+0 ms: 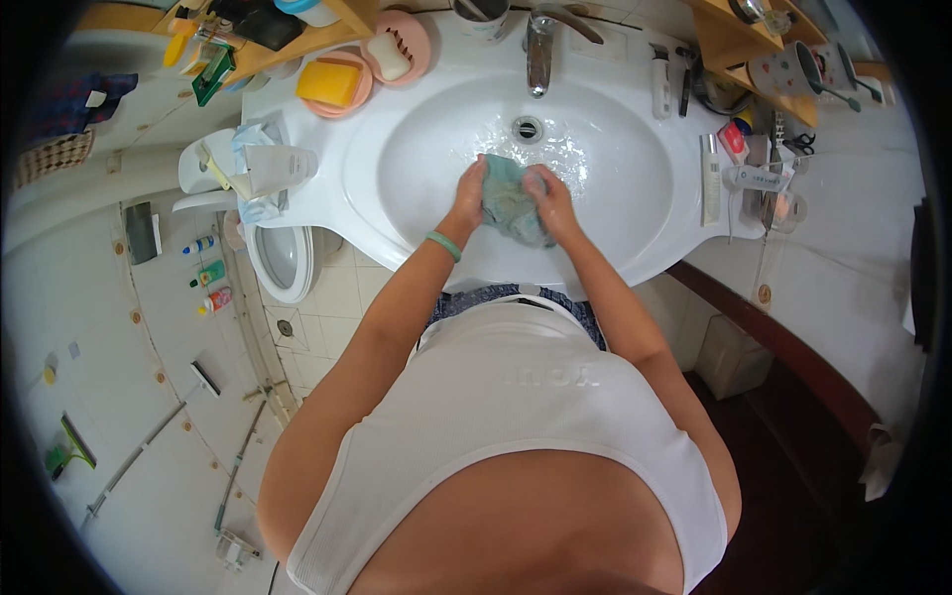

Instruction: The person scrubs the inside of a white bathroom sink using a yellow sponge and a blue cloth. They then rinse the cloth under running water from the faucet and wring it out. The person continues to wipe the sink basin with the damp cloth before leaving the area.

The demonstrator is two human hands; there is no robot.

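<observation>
A wet, bunched green-grey cloth (514, 203) is held between my two hands over the near half of a white washbasin (625, 198). My left hand (469, 195) grips its left edge, and a green bangle circles that wrist. On the opposite side my right hand (552, 201) has its fingers closed on the cloth. Beyond the cloth, water glistens around the round drain (527, 130). The metal faucet (538, 59) stands at the basin's far rim; whether water runs from it I cannot tell.
At the far left are a pink dish with a yellow sponge (329, 83) and another with white soap (390, 57). A pale tube (280, 170) lies on the left counter. Toothbrush cups (783, 74) sit at the right. A toilet (282, 260) stands below left.
</observation>
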